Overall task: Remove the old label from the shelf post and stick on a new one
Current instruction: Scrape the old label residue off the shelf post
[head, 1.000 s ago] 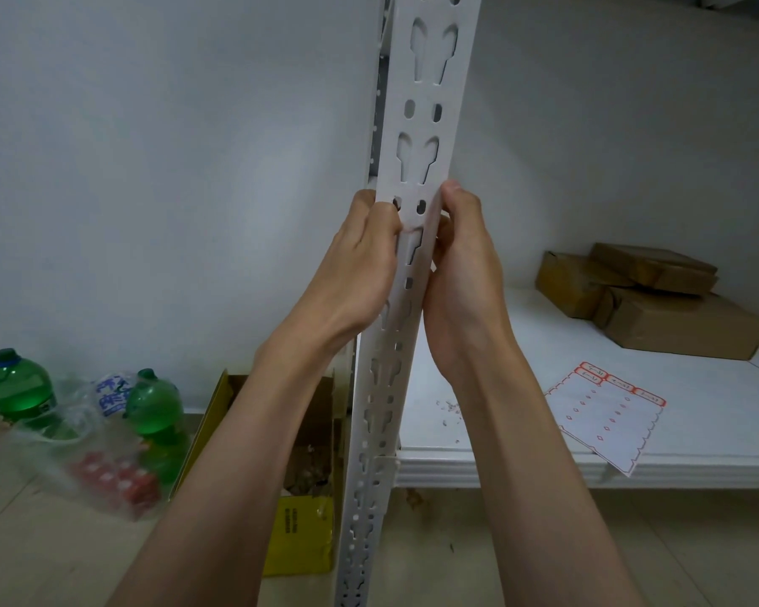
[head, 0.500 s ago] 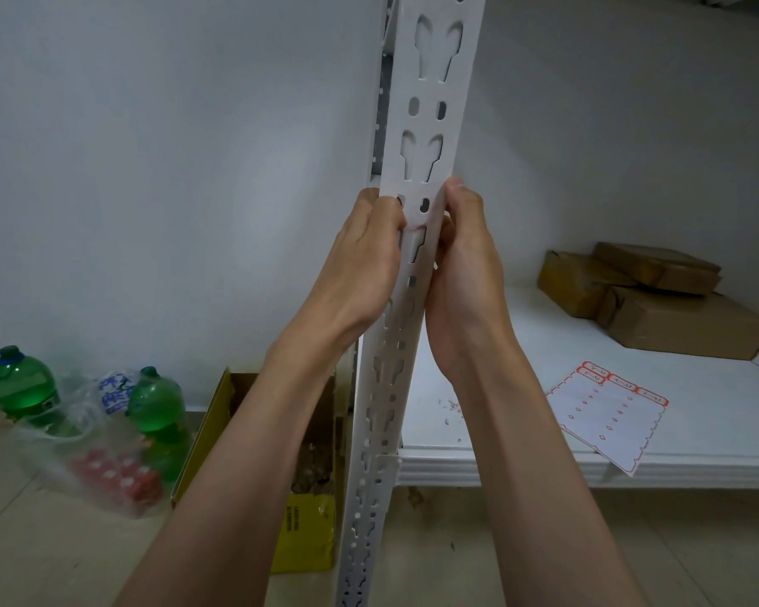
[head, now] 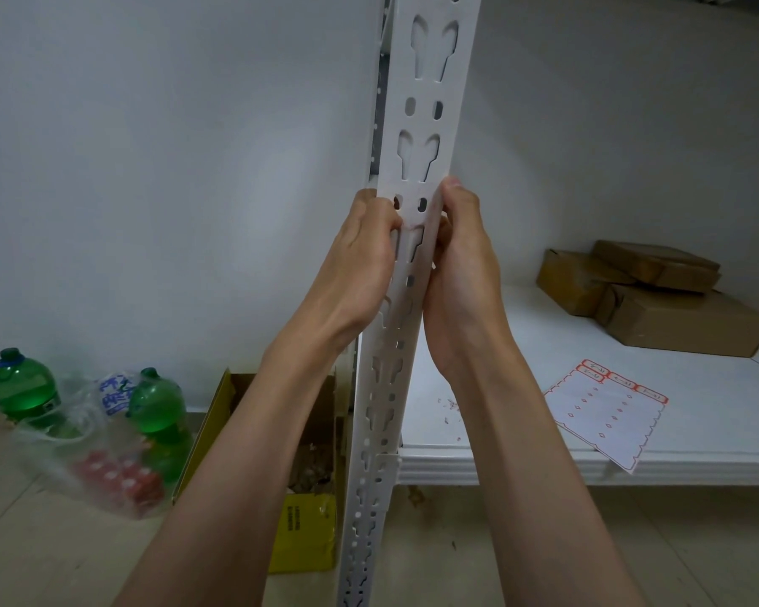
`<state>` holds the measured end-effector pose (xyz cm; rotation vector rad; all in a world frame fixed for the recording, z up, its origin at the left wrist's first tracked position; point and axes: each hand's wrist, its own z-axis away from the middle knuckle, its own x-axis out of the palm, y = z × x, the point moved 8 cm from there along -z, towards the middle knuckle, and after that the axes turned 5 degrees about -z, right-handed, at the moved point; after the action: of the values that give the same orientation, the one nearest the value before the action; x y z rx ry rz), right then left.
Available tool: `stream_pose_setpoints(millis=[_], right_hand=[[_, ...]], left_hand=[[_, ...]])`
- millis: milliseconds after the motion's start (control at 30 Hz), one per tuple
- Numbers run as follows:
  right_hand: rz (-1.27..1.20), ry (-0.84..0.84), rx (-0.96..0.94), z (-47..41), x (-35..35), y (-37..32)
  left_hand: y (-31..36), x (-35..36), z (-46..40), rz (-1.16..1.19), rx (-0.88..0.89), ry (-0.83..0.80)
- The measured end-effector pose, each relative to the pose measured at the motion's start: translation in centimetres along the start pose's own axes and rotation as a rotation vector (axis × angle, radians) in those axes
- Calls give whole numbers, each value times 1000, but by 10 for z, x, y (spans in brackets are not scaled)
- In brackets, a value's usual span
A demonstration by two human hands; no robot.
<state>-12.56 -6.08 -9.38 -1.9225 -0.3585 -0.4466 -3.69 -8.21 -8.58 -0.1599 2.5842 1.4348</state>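
Both hands grip one white slotted metal shelf post (head: 417, 256) from either side: left hand (head: 360, 265) curled round its left edge, right hand (head: 465, 273) round its right (label itself not discernible). Three brown cardboard boxes (head: 675, 313) sit on the white shelf (head: 544, 457); two green bottles (head: 23, 383); one red-bordered label sheet (head: 605, 414), flat.

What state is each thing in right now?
Shelf post: upright, gripped from both sides.
Left hand: fingers curled round the post's left edge.
Right hand: thumb and fingers pinch the post's right edge.
Label sheet: flat on the shelf, corner overhanging.
Yellow box: open, on the floor.
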Motion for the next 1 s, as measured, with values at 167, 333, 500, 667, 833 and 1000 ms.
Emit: stream_pose_setpoints(millis=[167, 333, 500, 667, 833, 1000], right_hand=[[1, 3, -6, 0, 0, 0], [-16, 1, -5, 1, 1, -1], [-10, 10, 10, 0, 0, 1], [5, 14, 13, 0, -1, 2], [10, 11, 14, 0, -1, 0], [37, -7, -2, 0, -3, -2]], left_hand=[[-4, 1, -1, 40, -26, 0], [-3, -1, 0, 56, -12, 43], [-2, -1, 1, 65, -25, 73], [-2, -3, 1, 59, -8, 89], [-3, -2, 1, 44, 1, -4], [6, -5, -1, -98, 68, -92]])
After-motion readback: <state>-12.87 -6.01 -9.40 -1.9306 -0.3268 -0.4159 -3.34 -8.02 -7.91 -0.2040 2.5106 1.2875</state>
